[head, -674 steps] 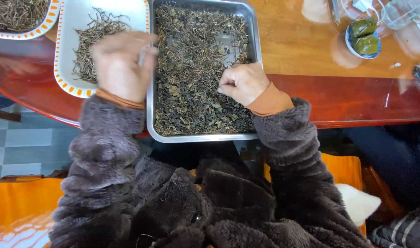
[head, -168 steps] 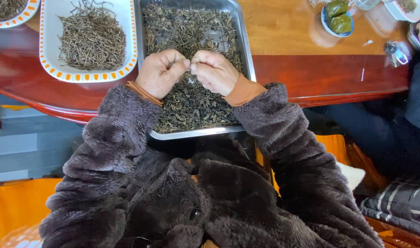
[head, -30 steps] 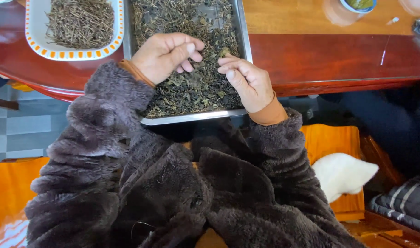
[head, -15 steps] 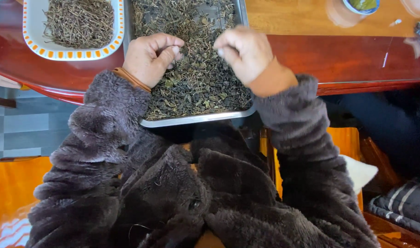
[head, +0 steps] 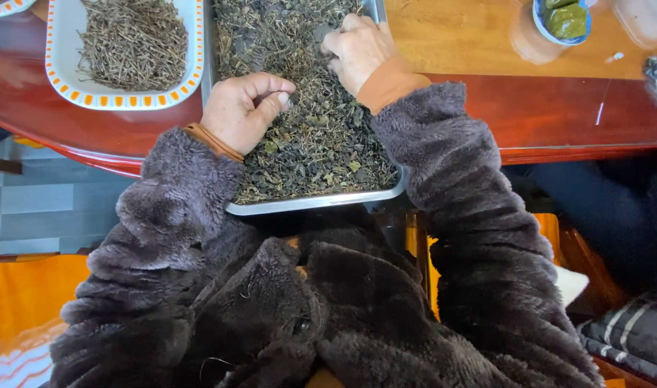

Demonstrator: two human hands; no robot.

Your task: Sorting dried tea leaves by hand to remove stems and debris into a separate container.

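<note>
The right hand (head: 358, 49) is reaching farther up the steel tray (head: 314, 203) than a moment ago, fingers curled into the dried leaves (head: 310, 136). Nearer, the left hand (head: 241, 113) is pinching thumb to fingertips above them. Beyond its fingers, sorted stems (head: 133, 43) are filling a dish; most leaves are awaiting picking.

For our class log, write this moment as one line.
left hand: pinched over leaves | right hand: in leaves, farther up tray | dish: stems, left of tray
</note>
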